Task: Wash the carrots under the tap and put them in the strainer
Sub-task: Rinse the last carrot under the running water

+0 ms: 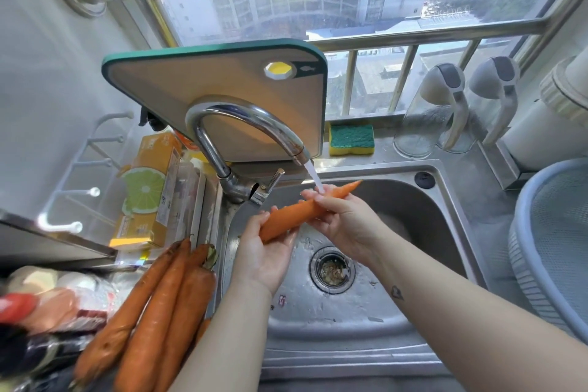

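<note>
Sink basin [318,312] roomy around carrot [296,216] in left hand [264,259] and right hand [345,221].

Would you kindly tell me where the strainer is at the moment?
In the head view, the strainer sits at the far right, on the counter just right of the sink, with the white canister behind it.

Orange carrots [149,305], green-rimmed tan cutting board [222,79], yellow-and-green sponge [351,138], pale blue strainer [553,245], silver sink [375,312].
</note>
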### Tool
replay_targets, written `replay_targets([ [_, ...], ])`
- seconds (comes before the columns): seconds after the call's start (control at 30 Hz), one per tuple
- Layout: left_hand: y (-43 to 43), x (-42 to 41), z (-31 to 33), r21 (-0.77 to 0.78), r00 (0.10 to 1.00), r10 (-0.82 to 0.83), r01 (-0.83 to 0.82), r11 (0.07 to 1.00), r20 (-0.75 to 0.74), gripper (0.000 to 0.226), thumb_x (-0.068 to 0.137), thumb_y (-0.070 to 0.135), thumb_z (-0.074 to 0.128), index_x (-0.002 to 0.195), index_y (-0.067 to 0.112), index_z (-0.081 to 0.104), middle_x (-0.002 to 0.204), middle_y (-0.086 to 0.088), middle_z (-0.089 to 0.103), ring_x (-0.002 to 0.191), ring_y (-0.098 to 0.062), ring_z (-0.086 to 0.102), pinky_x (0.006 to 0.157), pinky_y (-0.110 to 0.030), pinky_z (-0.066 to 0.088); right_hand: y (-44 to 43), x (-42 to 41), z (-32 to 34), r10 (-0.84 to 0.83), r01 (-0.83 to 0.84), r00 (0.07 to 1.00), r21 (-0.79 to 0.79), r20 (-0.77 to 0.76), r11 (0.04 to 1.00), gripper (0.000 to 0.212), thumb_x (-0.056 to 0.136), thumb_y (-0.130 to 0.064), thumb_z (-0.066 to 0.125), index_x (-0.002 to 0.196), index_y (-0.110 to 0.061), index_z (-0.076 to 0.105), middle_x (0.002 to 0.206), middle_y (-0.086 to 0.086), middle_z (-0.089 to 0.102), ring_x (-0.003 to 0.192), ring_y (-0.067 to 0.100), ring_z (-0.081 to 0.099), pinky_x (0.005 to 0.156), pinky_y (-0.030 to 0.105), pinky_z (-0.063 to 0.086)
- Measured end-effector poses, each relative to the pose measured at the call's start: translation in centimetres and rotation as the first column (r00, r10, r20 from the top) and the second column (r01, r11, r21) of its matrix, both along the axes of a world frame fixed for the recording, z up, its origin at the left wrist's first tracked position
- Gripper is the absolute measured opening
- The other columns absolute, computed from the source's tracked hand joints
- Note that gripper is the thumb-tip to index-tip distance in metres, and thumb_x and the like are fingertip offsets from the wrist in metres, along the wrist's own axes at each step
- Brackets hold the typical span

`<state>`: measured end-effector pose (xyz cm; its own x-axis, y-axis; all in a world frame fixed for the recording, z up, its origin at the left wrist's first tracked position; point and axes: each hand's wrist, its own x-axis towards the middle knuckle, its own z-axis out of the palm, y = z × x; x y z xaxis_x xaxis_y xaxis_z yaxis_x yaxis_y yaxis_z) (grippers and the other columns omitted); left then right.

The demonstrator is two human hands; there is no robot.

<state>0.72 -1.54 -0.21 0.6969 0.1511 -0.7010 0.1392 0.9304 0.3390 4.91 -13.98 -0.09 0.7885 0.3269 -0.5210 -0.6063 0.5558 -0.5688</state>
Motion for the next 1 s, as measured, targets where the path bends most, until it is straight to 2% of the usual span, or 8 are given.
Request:
replay_targets([
  [0.13,1.7,-0.9,0.1,-0.022,0.991,0.114,-0.113,0.993,0.072,0.016,0.086,-0.002,0.043,0.093,0.006,0.054,0.079,-0.007,0.061,0.089,-0.026,0.062,0.097,-0.045,0.046,2.5,-0.3,0.1,-0.049,0.048,0.999,-0.011,-0.006,0.999,0.032,0.088,0.008,0.058,0.113,-0.004,0.043,0.104,0.019,0.057,0.098,0.030,0.062,0.084,0.037,0.054],
  [0.27,2.2,-1.2,0.5,-0.020,0.979,0.159,-0.158,0.987,0.131,0.028,0.084,-0.005,0.037,0.095,0.007,0.061,0.084,-0.006,0.060,0.092,-0.025,0.063,0.095,-0.045,0.047,4.3,-0.1,0.4,-0.142,0.139,0.989,-0.070,-0.038,0.988,0.009,0.098,-0.009,0.048,0.103,-0.006,0.041,0.086,0.015,0.059,0.079,0.030,0.065,0.067,0.038,0.057],
  [0.4,1.3,-1.5,1.0,0.024,0.983,0.050,-0.055,0.998,0.178,0.035,0.079,-0.009,0.035,0.093,0.007,0.063,0.077,-0.006,0.058,0.091,-0.025,0.063,0.085,-0.041,0.050,3.6,0.9,1.1,-0.291,0.270,0.931,-0.120,-0.222,0.955,0.035,0.100,-0.039,0.042,0.086,-0.008,0.041,0.066,0.012,0.053,0.064,0.030,0.063,0.062,0.040,0.055],
  [0.53,0.0,-1.1,1.3,0.062,0.973,-0.148,0.139,0.988,0.176,0.021,0.084,0.003,0.050,0.098,0.012,0.063,0.088,-0.009,0.060,0.097,-0.027,0.061,0.092,-0.044,0.049,1.1,1.0,0.9,-0.362,0.373,0.883,-0.021,-0.300,0.928,0.046,0.099,-0.050,0.035,0.081,-0.009,0.040,0.061,0.011,0.049,0.061,0.028,0.060,0.065,0.041,0.053],
  [0.6,-0.6,-0.4,1.4,0.090,0.954,-0.290,0.283,0.955,0.073,0.017,0.089,0.021,0.058,0.104,0.012,0.059,0.102,-0.015,0.060,0.101,-0.030,0.061,0.083,-0.048,0.056,-0.7,1.1,0.8,-0.397,0.425,0.871,0.040,-0.289,0.904,0.046,0.099,-0.051,0.033,0.079,-0.010,0.040,0.069,0.012,0.052,0.071,0.029,0.061,0.072,0.041,0.053],
  [0.7,-1.7,1.0,1.0,0.093,0.929,-0.363,0.368,0.925,-0.071,0.040,0.090,0.031,0.059,0.114,0.001,0.046,0.107,-0.022,0.057,0.093,-0.031,0.062,0.067,-0.041,0.061,-3.4,0.9,1.4,-0.430,0.452,0.875,0.056,-0.224,0.890,0.040,0.102,-0.043,0.032,0.085,-0.008,0.043,0.091,0.017,0.059,0.094,0.032,0.061,0.094,0.046,0.047],
  [0.8,-3.2,2.5,0.6,0.089,0.950,-0.310,0.313,0.946,-0.047,0.046,0.089,0.028,0.059,0.121,-0.001,0.042,0.108,-0.021,0.057,0.097,-0.030,0.059,0.077,-0.045,0.053,-5.3,0.4,1.6,-0.426,0.440,0.884,0.034,-0.192,0.898,0.036,0.102,-0.039,0.031,0.091,-0.009,0.047,0.100,0.016,0.061,0.098,0.029,0.059,0.104,0.045,0.042],
  [1.0,-5.3,4.2,0.7,0.123,0.930,-0.347,0.333,0.935,0.120,0.024,0.101,0.022,0.041,0.111,0.006,0.055,0.104,-0.012,0.064,0.087,-0.023,0.066,0.073,-0.042,0.058,-8.1,-0.2,0.7,-0.438,0.412,0.875,-0.156,-0.208,0.898,0.025,0.100,-0.032,0.043,0.091,-0.013,0.057,0.086,0.009,0.063,0.086,0.021,0.061,0.076,0.036,0.049],
])
